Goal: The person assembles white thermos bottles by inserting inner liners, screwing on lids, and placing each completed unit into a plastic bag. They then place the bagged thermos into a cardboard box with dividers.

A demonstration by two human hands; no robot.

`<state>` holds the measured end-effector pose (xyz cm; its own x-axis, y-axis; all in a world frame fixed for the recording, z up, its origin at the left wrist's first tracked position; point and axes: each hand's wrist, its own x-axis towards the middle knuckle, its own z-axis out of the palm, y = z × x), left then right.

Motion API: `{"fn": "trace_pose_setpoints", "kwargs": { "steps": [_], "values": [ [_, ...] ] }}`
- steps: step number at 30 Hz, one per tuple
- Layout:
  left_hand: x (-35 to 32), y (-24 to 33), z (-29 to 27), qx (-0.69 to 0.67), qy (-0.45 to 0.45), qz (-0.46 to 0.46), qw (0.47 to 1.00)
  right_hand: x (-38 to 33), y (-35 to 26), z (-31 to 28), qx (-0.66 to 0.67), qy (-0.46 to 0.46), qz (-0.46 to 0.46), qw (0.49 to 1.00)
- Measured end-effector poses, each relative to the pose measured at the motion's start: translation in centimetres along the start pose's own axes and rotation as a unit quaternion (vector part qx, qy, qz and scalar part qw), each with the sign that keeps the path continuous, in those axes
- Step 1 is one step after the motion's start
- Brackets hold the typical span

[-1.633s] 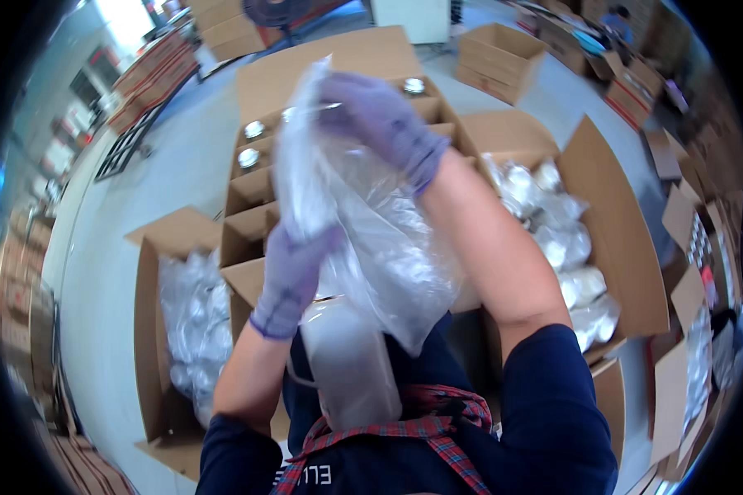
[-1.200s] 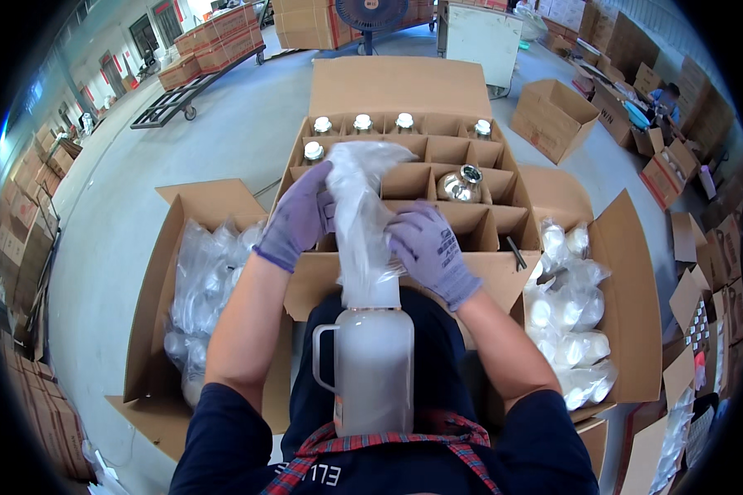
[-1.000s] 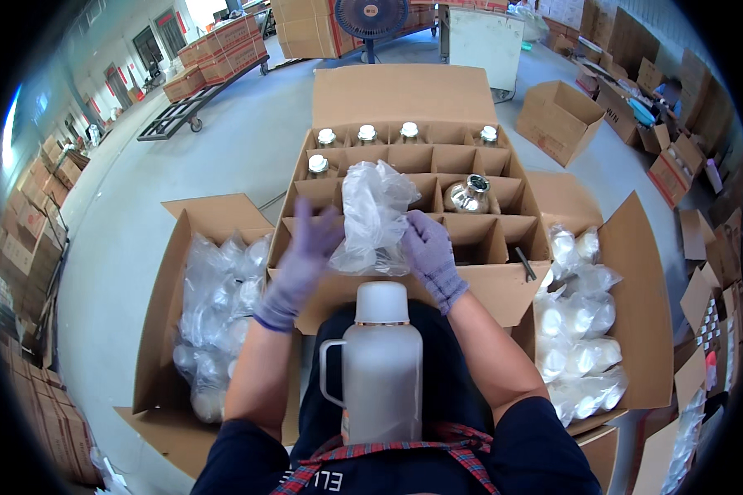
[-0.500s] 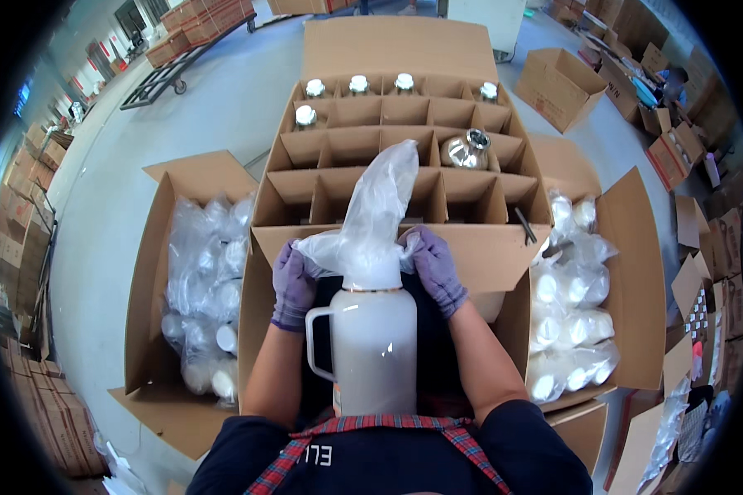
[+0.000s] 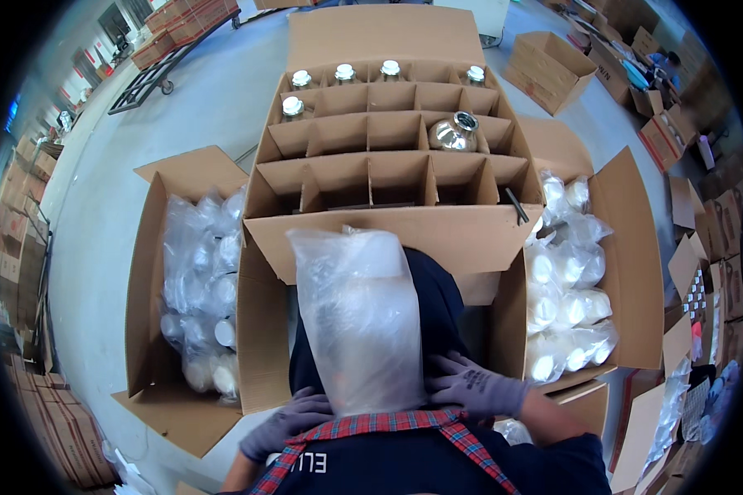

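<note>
A white jug (image 5: 363, 305) with a handle, seen in full earlier, now stands between my legs under a clear plastic bag (image 5: 357, 330). The bag covers it from the top down to the apron edge, and the jug's outline is cloudy through the film. My left hand (image 5: 289, 422), in a purple-grey glove, lies by the bag's lower left end with fingers apart. On the other side my right hand (image 5: 477, 386), gloved alike, stretches spread fingers to the bag's lower right edge. Some fingertips are hidden by bag and clothing.
Ahead stands a divided carton (image 5: 462, 235) with several white-capped silvery bottles and one uncapped silvery flask (image 5: 454, 134). A dark rod (image 5: 517, 206) leans at its near right corner. Open cartons with bagged white items flank me left (image 5: 144, 289) and right (image 5: 636, 272).
The plastic bag has come down from the jug's top over its whole body. Both hands have moved down and toward me, from the jug's top to the bag's lower end.
</note>
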<state>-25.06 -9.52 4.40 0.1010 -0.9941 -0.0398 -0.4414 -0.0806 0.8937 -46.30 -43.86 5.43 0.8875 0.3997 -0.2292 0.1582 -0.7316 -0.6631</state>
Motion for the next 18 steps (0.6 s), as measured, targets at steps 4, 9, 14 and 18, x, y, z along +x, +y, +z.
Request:
{"fn": "trace_pose_setpoints", "kwargs": {
  "steps": [4, 9, 14, 18],
  "values": [
    [1.5, -0.6, -2.9, -0.029, 0.32, -0.206, 0.924, 0.8, 1.1, -5.7, -0.041, 0.406, 0.001, 0.913],
    [11.2, 1.8, 3.7, -0.086, 0.302, -0.068, 0.947, 11.5, -1.6, -10.8, -0.236, 0.256, -0.103, 0.932],
    [14.2, 3.0, 4.3, 0.09, 0.111, 0.199, 0.97, 0.8, 2.2, -7.9, -0.19, 0.392, -0.183, 0.882],
    [15.7, 4.3, 2.9, -0.039, 0.072, -0.024, 0.996, -14.5, 6.6, -7.3, -0.066, 0.453, 0.1, 0.883]
  ]
}}
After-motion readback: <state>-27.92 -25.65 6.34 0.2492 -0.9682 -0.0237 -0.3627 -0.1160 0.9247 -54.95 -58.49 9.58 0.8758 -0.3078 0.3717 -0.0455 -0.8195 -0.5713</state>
